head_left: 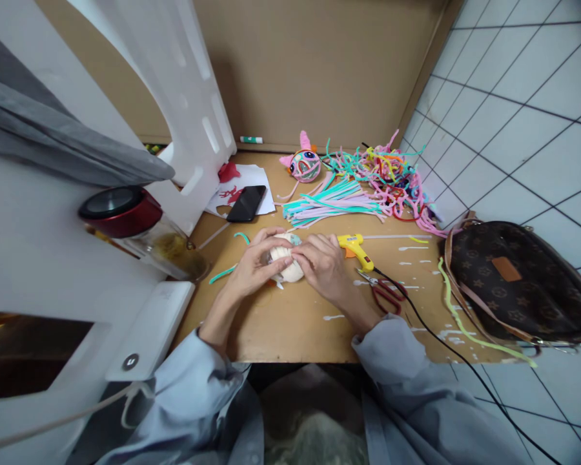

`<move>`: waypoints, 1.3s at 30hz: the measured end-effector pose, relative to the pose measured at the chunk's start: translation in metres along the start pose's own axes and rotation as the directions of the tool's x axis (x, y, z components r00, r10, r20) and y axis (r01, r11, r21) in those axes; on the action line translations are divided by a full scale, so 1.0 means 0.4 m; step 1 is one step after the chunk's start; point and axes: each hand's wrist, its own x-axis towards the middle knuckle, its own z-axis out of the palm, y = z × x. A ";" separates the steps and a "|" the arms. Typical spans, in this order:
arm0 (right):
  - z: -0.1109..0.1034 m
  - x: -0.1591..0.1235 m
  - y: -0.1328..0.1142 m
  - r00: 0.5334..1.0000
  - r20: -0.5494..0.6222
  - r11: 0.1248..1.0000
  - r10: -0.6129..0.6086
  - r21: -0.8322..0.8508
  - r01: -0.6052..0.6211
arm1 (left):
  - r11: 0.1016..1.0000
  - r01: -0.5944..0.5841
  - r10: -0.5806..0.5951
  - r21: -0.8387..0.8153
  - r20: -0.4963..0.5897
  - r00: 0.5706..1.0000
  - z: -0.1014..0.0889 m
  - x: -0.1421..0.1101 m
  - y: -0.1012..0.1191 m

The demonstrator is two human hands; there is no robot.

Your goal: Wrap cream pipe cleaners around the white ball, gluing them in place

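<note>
A cream-white ball [290, 270] with a patch of pale green near its top sits between my two hands, just above the tabletop. Around its left side, my left hand [256, 263] grips it with thumb and fingers. My right hand [323, 261] has its fingertips pinched together against the ball's right side; whether something small is in that pinch is hidden. Just right of my right hand lies a yellow glue gun [354, 248]. Scissors with dark red handles [387, 294] rest below it. Short teal pipe cleaners [223, 274] lie left of my left hand.
Behind my hands lie a bundle of pastel pipe cleaners [336, 205], a tangled heap [392, 171] and a pink-eared ball figure [305, 165]. A phone [246, 203] rests on paper. A glass bottle [167, 242] stands left, a brown bag [523, 281] right. A black cord [430, 329] crosses the table's right side.
</note>
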 end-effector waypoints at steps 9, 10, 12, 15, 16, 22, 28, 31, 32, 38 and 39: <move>0.006 -0.001 0.001 1.000 -0.005 1.000 0.025 -0.008 -0.025 | 0.992 -0.041 0.035 0.121 0.050 0.998 0.001 -0.003 -0.003; 0.006 -0.001 0.001 0.999 0.000 0.999 0.032 -0.008 -0.032 | 0.988 -0.063 0.056 0.141 0.057 0.997 0.002 -0.003 -0.006; 0.005 0.000 0.001 0.999 0.009 0.999 0.045 -0.009 -0.045 | 0.976 -0.116 0.103 0.184 0.077 0.992 0.004 -0.004 -0.010; 0.006 0.000 0.001 0.998 0.012 0.998 0.060 -0.017 -0.060 | 0.951 -0.171 0.151 0.258 0.095 0.984 0.008 -0.008 -0.016; 0.006 0.000 0.000 0.998 0.014 0.998 0.066 -0.019 -0.066 | 0.941 -0.177 0.156 0.288 0.094 0.983 0.010 -0.010 -0.017; 0.001 0.000 -0.001 0.999 0.018 0.999 0.050 -0.016 -0.050 | 0.879 -0.174 0.170 0.444 0.050 0.984 0.019 -0.018 -0.026; -0.002 0.001 -0.001 0.997 0.036 0.998 0.065 -0.006 -0.064 | 0.876 -0.161 0.166 0.456 0.029 0.986 0.035 -0.015 -0.029; 0.003 0.000 0.000 0.999 0.006 0.998 0.054 -0.016 -0.054 | 0.878 -0.177 0.196 0.444 0.002 0.981 0.043 -0.013 -0.029; 0.004 0.000 0.000 0.999 0.000 0.999 0.050 -0.013 -0.050 | 0.880 -0.181 0.203 0.439 -0.002 0.979 0.044 -0.013 -0.028; 0.012 0.000 -0.001 0.997 -0.026 0.998 0.067 0.019 -0.067 | 0.901 -0.162 0.182 0.403 -0.013 0.983 0.044 -0.013 -0.026; 0.014 -0.001 -0.001 0.997 -0.033 0.997 0.072 0.022 -0.071 | 0.908 -0.160 0.177 0.388 -0.009 0.984 0.043 -0.013 -0.025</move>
